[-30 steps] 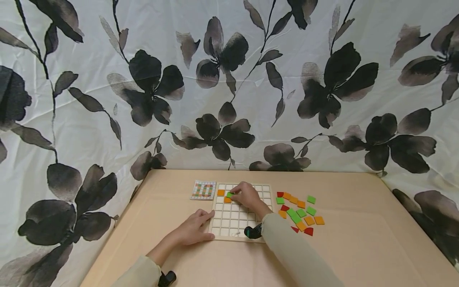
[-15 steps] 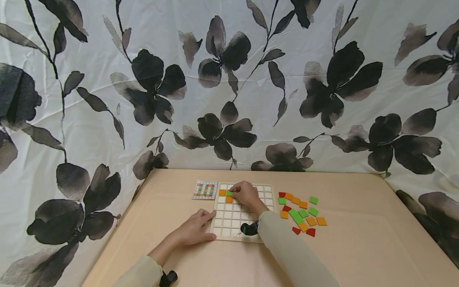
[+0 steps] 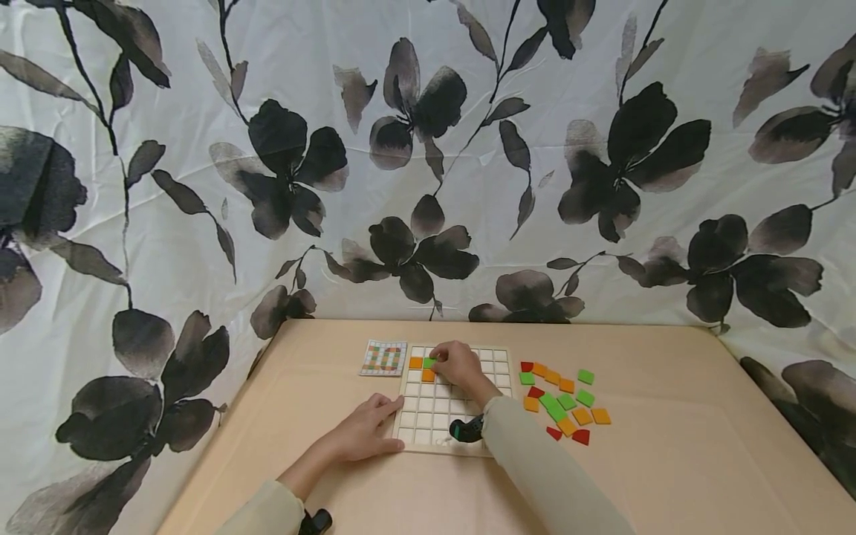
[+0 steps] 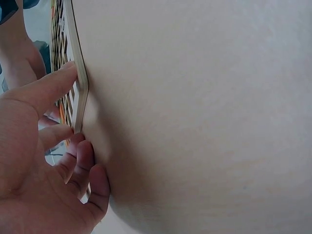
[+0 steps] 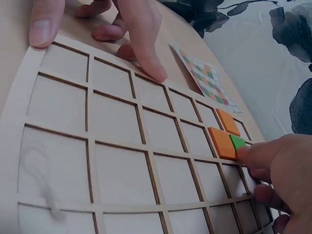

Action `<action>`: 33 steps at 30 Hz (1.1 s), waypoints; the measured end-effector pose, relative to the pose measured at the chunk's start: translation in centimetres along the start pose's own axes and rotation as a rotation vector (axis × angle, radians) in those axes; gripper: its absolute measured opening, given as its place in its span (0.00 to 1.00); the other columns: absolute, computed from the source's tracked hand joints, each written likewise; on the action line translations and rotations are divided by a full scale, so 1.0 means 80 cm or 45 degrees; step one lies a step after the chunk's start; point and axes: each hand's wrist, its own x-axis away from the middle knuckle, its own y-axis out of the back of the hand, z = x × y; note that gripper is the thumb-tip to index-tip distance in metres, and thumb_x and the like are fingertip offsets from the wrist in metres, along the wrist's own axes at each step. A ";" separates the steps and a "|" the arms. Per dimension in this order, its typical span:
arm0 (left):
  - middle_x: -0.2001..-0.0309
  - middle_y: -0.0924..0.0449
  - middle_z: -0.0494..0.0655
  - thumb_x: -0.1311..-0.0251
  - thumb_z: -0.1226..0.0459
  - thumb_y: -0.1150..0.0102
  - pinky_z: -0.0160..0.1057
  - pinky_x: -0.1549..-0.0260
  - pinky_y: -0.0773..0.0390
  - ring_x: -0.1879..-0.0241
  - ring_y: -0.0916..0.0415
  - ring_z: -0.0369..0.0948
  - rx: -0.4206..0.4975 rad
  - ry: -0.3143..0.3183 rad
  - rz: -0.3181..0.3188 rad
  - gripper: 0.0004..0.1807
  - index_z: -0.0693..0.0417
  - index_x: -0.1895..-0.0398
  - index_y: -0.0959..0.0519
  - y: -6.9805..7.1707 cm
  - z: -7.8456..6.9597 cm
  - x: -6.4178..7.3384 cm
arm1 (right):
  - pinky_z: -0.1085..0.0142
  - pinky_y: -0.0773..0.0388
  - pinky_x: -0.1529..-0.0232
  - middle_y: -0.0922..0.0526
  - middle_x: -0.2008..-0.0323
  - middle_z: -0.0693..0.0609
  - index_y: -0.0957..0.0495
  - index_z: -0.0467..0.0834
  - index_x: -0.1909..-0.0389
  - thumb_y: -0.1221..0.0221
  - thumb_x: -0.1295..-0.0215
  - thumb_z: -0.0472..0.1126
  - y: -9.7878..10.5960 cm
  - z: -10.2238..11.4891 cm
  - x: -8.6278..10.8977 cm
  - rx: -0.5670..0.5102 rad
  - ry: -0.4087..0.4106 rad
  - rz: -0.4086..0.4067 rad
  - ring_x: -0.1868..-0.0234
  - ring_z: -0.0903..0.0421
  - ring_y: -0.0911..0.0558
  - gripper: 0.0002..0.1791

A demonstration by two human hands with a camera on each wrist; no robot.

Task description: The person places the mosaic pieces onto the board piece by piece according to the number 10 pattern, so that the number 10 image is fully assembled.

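Note:
A pale wooden grid board (image 3: 423, 420) lies on the table. My left hand (image 3: 364, 429) touches its left side; the left wrist view shows thumb (image 4: 61, 80) and index finger on the rim, the other fingers loosely bent. Near the board's upper left, my right hand (image 3: 461, 368) holds a small green square tile (image 3: 429, 362) between thumb and fingertips, in a cell. Beside that tile is an orange tile (image 3: 415, 362), and another orange tile (image 3: 428, 376) sits just below it. In the right wrist view the fingers partly cover the green tile (image 5: 237, 142).
A small printed card (image 3: 383, 358) with a coloured grid lies left of the board. Loose orange, green and red tiles (image 3: 566, 427) are scattered to its right. A white floral cloth (image 3: 508, 223) hangs behind the table.
The green tile, earlier slightly askew under my right fingers, now lies level beside the orange one. My right hand has shifted only slightly; the left hand keeps its place on the board.

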 end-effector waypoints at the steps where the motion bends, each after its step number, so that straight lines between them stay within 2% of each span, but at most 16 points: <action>1: 0.47 0.34 0.45 0.44 0.47 0.35 0.42 0.53 0.33 0.52 0.37 0.40 0.000 0.000 0.000 0.43 0.54 0.28 0.38 0.000 0.000 -0.001 | 0.63 0.30 0.63 0.19 0.67 0.54 0.14 0.49 0.59 0.34 0.41 0.41 0.000 -0.001 0.000 -0.003 0.004 0.002 0.67 0.58 0.26 0.09; 5: 0.47 0.34 0.45 0.44 0.47 0.35 0.42 0.53 0.33 0.51 0.37 0.40 0.000 0.005 0.002 0.43 0.54 0.28 0.38 0.000 -0.001 -0.002 | 0.63 0.29 0.63 0.19 0.66 0.53 0.15 0.48 0.58 0.35 0.39 0.41 0.000 -0.002 0.002 -0.025 0.038 0.008 0.66 0.58 0.25 0.09; 11: 0.47 0.35 0.45 0.44 0.47 0.35 0.43 0.52 0.33 0.51 0.37 0.40 0.017 0.014 0.019 0.43 0.54 0.28 0.38 0.000 -0.002 -0.001 | 0.58 0.24 0.54 0.18 0.55 0.50 0.15 0.46 0.59 0.33 0.41 0.42 0.005 0.001 0.008 -0.138 0.096 0.069 0.56 0.55 0.22 0.10; 14: 0.47 0.35 0.45 0.44 0.47 0.36 0.42 0.53 0.33 0.51 0.37 0.40 0.018 0.020 0.028 0.43 0.54 0.28 0.38 0.001 -0.003 -0.001 | 0.57 0.25 0.53 0.20 0.53 0.48 0.15 0.44 0.59 0.33 0.42 0.42 0.012 0.003 0.013 -0.196 0.118 0.104 0.54 0.52 0.23 0.10; 20: 0.47 0.34 0.45 0.44 0.47 0.35 0.42 0.54 0.34 0.52 0.37 0.40 0.028 0.028 0.025 0.44 0.54 0.28 0.38 0.002 -0.003 -0.003 | 0.61 0.25 0.60 0.21 0.55 0.47 0.15 0.43 0.57 0.34 0.40 0.41 0.025 -0.001 0.020 -0.251 0.146 0.118 0.60 0.54 0.24 0.11; 27: 0.47 0.34 0.46 0.44 0.47 0.35 0.41 0.55 0.34 0.53 0.37 0.40 0.035 0.023 0.024 0.44 0.54 0.28 0.38 0.003 -0.002 -0.003 | 0.61 0.25 0.60 0.20 0.57 0.49 0.15 0.44 0.55 0.33 0.41 0.43 0.030 -0.006 0.027 -0.215 0.201 0.145 0.63 0.56 0.24 0.14; 33: 0.47 0.34 0.46 0.44 0.47 0.35 0.41 0.56 0.34 0.53 0.37 0.40 0.032 0.012 0.024 0.44 0.54 0.28 0.38 0.003 -0.002 -0.004 | 0.63 0.27 0.64 0.19 0.56 0.46 0.16 0.43 0.54 0.33 0.42 0.42 0.037 -0.005 0.035 -0.200 0.253 0.153 0.66 0.55 0.25 0.15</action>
